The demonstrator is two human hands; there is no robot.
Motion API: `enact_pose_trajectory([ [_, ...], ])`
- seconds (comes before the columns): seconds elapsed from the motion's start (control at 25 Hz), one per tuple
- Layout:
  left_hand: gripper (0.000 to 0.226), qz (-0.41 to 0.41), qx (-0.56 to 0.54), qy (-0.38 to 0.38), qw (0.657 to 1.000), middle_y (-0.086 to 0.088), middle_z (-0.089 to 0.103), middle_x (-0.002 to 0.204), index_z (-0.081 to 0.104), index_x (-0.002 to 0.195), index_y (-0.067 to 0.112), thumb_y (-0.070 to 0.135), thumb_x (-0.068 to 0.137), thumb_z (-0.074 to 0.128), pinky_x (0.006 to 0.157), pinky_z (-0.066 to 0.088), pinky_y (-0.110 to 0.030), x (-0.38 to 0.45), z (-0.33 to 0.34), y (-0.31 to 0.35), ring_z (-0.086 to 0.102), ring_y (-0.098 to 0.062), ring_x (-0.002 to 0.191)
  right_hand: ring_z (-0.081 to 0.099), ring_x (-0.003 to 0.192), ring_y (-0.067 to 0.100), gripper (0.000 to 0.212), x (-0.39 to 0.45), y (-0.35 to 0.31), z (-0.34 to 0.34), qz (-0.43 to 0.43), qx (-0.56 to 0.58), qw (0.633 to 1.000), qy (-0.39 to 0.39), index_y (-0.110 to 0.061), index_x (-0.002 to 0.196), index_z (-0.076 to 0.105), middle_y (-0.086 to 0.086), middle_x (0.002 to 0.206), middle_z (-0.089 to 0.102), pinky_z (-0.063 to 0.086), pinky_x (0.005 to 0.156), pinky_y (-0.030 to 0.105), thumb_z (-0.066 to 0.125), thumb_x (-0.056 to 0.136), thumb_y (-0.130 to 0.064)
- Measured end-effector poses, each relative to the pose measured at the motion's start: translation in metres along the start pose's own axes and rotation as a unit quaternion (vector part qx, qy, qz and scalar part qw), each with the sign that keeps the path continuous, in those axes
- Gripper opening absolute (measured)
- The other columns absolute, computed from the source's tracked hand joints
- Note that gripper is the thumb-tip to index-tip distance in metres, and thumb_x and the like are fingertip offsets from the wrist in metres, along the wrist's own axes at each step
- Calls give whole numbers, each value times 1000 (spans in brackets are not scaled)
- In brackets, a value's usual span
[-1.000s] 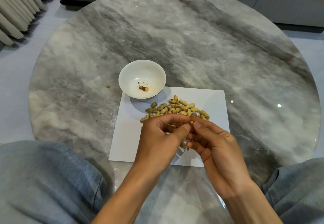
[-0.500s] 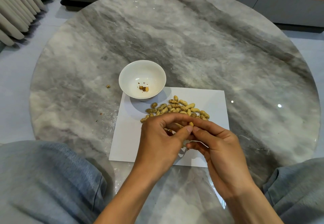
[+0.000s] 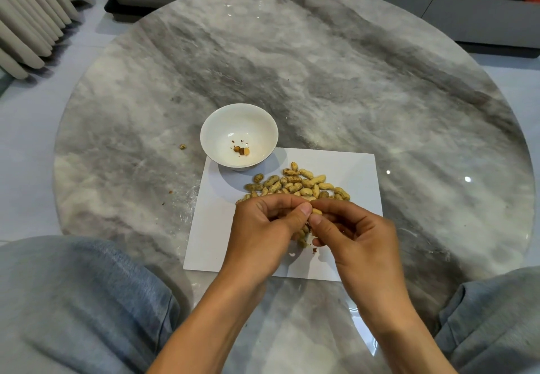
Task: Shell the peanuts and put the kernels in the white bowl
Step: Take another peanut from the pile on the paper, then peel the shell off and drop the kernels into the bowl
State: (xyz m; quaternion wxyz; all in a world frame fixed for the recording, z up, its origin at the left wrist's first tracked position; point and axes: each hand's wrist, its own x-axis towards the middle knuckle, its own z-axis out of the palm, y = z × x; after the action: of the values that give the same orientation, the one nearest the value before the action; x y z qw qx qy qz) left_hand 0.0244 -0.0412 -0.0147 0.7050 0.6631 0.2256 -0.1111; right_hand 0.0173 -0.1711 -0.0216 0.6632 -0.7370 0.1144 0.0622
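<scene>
Fingers of the left hand [image 3: 263, 236] and the right hand [image 3: 355, 237] meet tip to tip, both pinching one peanut [image 3: 316, 212] between them over the white paper sheet [image 3: 216, 227]. Just beyond the fingertips lies the pile of unshelled peanuts [image 3: 295, 183] on the same sheet. Farther off, to the left of the fingers, stands the white bowl [image 3: 213, 136] with a few kernels [image 3: 242, 150] inside, on the marble tabletop [image 3: 350, 81]. Shell crumbs [image 3: 304, 242] lie under the hands.
</scene>
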Motion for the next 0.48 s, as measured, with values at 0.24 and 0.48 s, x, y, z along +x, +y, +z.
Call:
enact_pose_trajectory([
  [0.24,19,-23,-46,116,992,10,77,88,77,95,23,15,97,60,55,47,-10,6,-12,7,71,-1,78,71,77,7,13,33,-22,28,-39,-29,999,-14,-20,94,78,-4,83,76,57,74,28,71,90,-10],
  [0.48,27,-28,-23,124,992,11,76,86,77,87,25,8,95,58,60,50,-14,8,-25,6,71,-9,84,69,91,3,30,72,-45,43,-99,-158,981,-58,-19,121,71,-5,100,74,59,83,27,70,92,-11],
])
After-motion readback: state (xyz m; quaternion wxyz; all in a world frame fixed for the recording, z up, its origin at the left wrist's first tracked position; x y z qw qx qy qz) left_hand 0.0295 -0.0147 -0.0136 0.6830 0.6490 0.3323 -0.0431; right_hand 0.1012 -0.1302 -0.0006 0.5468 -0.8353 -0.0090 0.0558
